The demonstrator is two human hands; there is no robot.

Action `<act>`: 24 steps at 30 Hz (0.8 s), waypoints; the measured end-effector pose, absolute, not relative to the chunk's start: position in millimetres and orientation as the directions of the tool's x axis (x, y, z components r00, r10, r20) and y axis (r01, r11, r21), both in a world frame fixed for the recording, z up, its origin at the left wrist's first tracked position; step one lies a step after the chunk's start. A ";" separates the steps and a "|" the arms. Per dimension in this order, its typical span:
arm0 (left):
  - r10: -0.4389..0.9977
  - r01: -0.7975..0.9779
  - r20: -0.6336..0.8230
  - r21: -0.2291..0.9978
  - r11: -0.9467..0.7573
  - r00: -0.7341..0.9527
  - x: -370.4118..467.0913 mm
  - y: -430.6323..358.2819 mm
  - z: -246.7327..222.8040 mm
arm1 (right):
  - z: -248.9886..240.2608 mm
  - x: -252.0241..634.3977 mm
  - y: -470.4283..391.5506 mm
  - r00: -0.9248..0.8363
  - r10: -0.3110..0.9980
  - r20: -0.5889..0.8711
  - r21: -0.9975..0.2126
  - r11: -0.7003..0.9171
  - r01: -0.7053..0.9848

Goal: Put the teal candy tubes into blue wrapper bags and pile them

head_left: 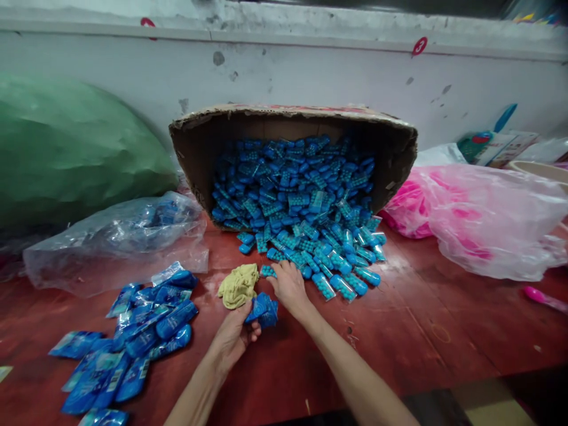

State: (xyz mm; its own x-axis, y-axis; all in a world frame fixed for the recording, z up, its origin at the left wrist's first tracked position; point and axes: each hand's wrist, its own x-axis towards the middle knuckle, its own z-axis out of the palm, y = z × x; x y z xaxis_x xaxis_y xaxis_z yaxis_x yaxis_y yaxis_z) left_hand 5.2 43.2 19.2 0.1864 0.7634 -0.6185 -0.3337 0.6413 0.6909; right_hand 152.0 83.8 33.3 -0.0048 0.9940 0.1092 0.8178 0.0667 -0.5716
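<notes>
My left hand [237, 334] is closed round a blue printed packet [265, 310], low over the table. Against the pile of small clear bottles [322, 254], filled with turquoise balls and capped in blue, is my right hand [289, 287]. Its fingers are closed on one such bottle [267, 271], which sticks out to the left of the fingertips. A crumpled yellowish cloth [238, 286] lies just beyond my left hand. To the left, several filled blue packets [146, 331] lie in a loose heap.
A cardboard box [186, 160] on its side spills the bottles onto the red table [399, 337]. Left are a clear plastic bag [110, 242] and a big green sack [75, 154]. Right are a bag of pink items [483, 219] and a pink handled thing [544, 299].
</notes>
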 end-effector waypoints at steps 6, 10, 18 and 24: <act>0.768 -0.352 -0.601 0.685 0.638 0.222 -2.6 41.0 12.3 | 17.8 153.8 87.9 -0.048 0.995 0.092 -0.462 0.085 0.883; 0.771 -0.350 -0.597 0.689 0.635 0.223 -6.2 39.6 11.6 | 19.1 171.4 69.7 -0.078 0.993 0.093 -0.533 0.116 0.838; 0.800 -0.332 -0.564 0.729 0.599 0.203 1.6 39.2 14.4 | 48.7 185.5 25.2 -0.020 0.994 0.110 -0.921 0.109 0.373; 0.827 -0.305 -0.533 0.770 0.561 0.178 4.9 39.3 17.7 | 53.0 181.3 14.3 -0.075 0.994 0.075 -0.911 0.099 0.401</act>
